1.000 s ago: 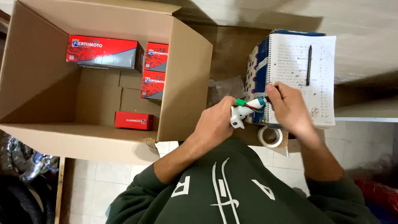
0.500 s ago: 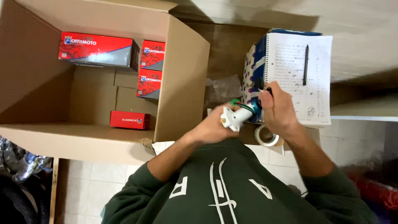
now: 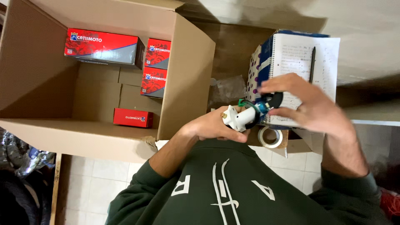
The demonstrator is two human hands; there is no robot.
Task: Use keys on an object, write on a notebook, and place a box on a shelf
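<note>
Both your hands have shifted — left hand (image 3: 212, 125) now grips the white pump part (image 3: 241, 118) alone, right hand (image 3: 306, 106) loosened, fingertips at its black end.

We get soft, even indoor light, no glare. The right hand (image 3: 308, 106) smears with motion blur, the cardboard box (image 3: 183, 83) stays sharp, and dark shadows pool bottom left.

I note the part (image 3: 241, 118) gripped in my left hand (image 3: 214, 125) is smooth white plastic with a slight sheen. The large box (image 3: 187, 75) is matt brown cardboard. The small red cartons (image 3: 102, 45) inside look glossy. The notebook (image 3: 300, 62) page is matt paper. The tape roll (image 3: 270, 136) appears shiny. My sleeve (image 3: 137, 196) is soft matt cloth.
</note>
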